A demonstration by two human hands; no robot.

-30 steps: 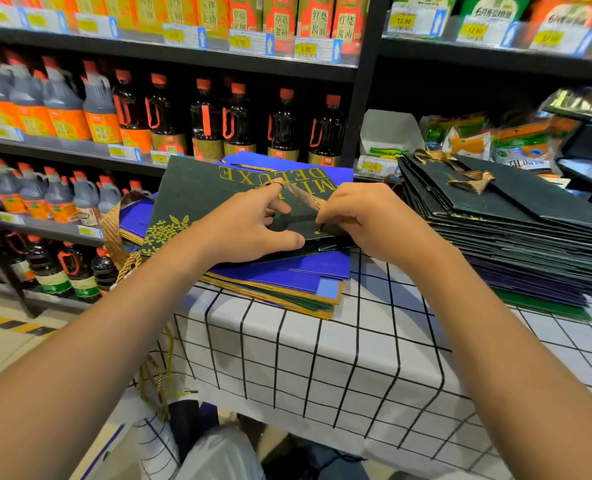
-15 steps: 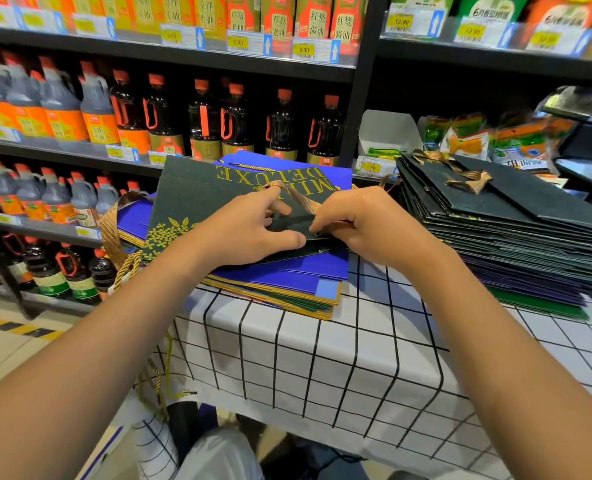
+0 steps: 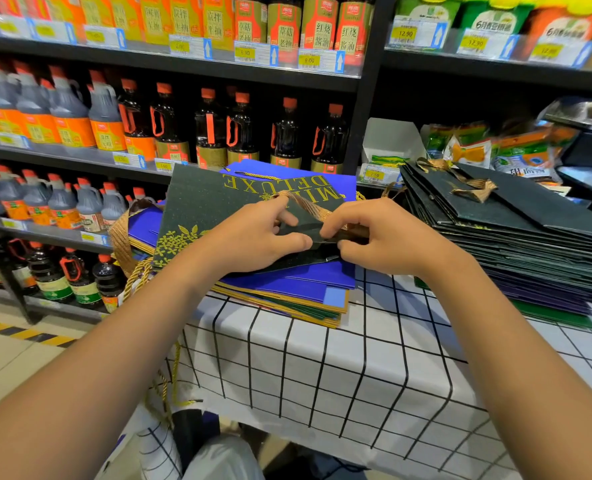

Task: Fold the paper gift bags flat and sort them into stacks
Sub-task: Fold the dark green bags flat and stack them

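Note:
A dark green gift bag [image 3: 204,206] with gold "DELUXE" lettering lies flat on top of a stack of blue and green bags [image 3: 298,289]. My left hand [image 3: 253,237] grips the bag's near edge, thumb on top and fingers curled. My right hand [image 3: 384,237] pinches the same edge beside the bag's brown ribbon handle [image 3: 308,202]. The edge between both hands is partly hidden by my fingers. A tall stack of flat dark bags [image 3: 516,230] lies at the right.
The stacks sit on a table with a white, black-gridded cloth [image 3: 322,368]. Store shelves with soy sauce bottles [image 3: 211,129] stand right behind. Gold cord handles [image 3: 138,275] hang off the left stack. Snack packets [image 3: 516,147] fill the right shelf. Floor lies at the left.
Both hands have stayed at the bag's near edge. My right hand's fingers have shifted slightly along the fold by the ribbon handle.

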